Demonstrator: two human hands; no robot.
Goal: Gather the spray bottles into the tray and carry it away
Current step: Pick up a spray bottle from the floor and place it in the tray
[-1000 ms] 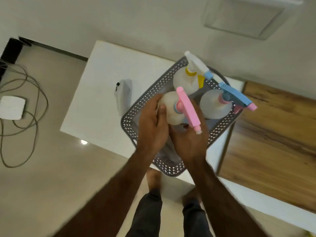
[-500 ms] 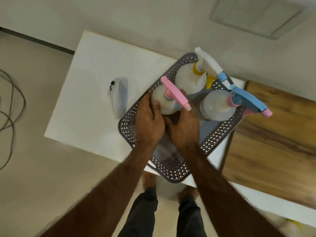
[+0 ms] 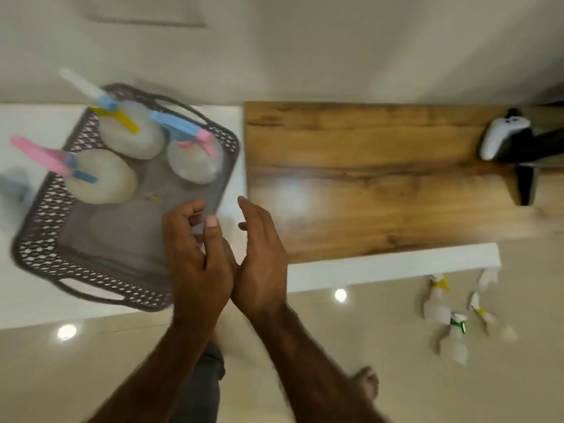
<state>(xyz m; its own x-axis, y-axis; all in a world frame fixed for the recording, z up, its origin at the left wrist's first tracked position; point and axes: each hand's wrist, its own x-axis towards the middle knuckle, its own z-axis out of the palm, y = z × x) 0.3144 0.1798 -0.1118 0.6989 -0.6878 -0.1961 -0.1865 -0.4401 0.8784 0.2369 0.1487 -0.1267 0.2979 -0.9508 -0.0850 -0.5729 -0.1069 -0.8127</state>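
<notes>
A grey perforated tray (image 3: pixel 45 227) sits on the white table at the left. Three white spray bottles stand in it: one with a pink trigger head (image 3: pixel 100 178) at the front left, one with a white and yellow head (image 3: pixel 131 132) at the back, one with a blue and pink head (image 3: pixel 193 160) at the right. My left hand (image 3: pixel 195 254) hovers over the tray's right front corner, fingers loosely curled around nothing. My right hand (image 3: pixel 262 254) is just beside it, off the tray, fingers apart and holding nothing. Several more spray bottles (image 3: pixel 448 319) stand on the floor at the right.
A wooden tabletop (image 3: pixel 366 178) adjoins the white table (image 3: pixel 27 297) on the right, with a white game controller (image 3: pixel 500 135) on a dark stand at its far end. A blurred grey object (image 3: pixel 12 184) lies left of the tray. Glossy floor lies below; my foot (image 3: pixel 366 383) is on it.
Both hands have let go of the pink-headed bottle, which now stands in the tray, and have drawn back to the tray's right corner. The view has swung right, showing bottles on the floor.
</notes>
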